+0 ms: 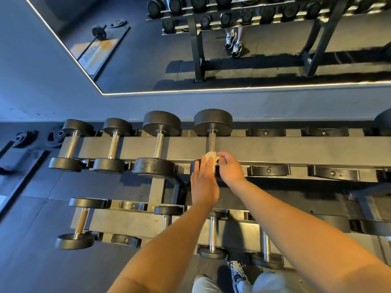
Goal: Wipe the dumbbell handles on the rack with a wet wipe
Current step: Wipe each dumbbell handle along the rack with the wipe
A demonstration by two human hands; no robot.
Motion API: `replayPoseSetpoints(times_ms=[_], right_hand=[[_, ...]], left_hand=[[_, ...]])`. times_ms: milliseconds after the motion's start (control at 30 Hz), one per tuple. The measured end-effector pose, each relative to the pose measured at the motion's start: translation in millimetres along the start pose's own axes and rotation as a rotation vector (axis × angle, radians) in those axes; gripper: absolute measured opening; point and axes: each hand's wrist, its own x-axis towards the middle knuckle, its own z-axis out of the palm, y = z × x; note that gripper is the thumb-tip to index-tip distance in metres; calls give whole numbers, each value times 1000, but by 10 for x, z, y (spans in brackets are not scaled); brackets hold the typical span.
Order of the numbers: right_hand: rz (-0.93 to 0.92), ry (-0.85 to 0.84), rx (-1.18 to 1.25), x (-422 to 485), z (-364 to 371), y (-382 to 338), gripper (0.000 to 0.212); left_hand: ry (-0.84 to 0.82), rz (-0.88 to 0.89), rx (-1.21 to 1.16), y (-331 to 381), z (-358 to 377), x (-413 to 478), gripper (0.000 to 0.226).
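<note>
Spanning the view, the rack (275,149) carries dumbbells on two tiers. Four sit toward the left end of its upper tier, and bare cradles (266,132) run on toward the right end. The dumbbell (213,121) fourth from the left end is the one being worked on. Its handle (211,142) lies across the upper beam, with the far head at the rack's back edge and the near head at the front edge, mostly hidden under the hands.

The left grip (204,182) lies flat over that near head, fingers straight and holding nothing, with its fingertips against the wipe. The right grip (229,168) is closed in a pinch on the wet wipe (211,155), which is bunched at the near end of the handle.

To do this step well, the person should probably wrap the wipe round the bar rather than dab at it. It can then be drawn the full length to the far head, twisting to reach the underside. The flat left grip can steady the dumbbell against rolling. The knurling may snag the wipe, so moderate pressure seems wise.
</note>
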Motion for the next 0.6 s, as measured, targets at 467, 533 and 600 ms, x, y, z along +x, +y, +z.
replayPoseSetpoints(times_ms=[467, 533, 600], right_hand=[[-28, -45, 20, -77, -33, -26, 30], [-32, -53, 84, -103, -77, -24, 29], [-32, -50, 144, -132, -116, -4, 27]], left_hand=[[138, -172, -319, -45, 63, 37, 56], [22, -36, -72, 22, 94, -27, 71], [-20, -7, -11, 84, 74, -50, 76]])
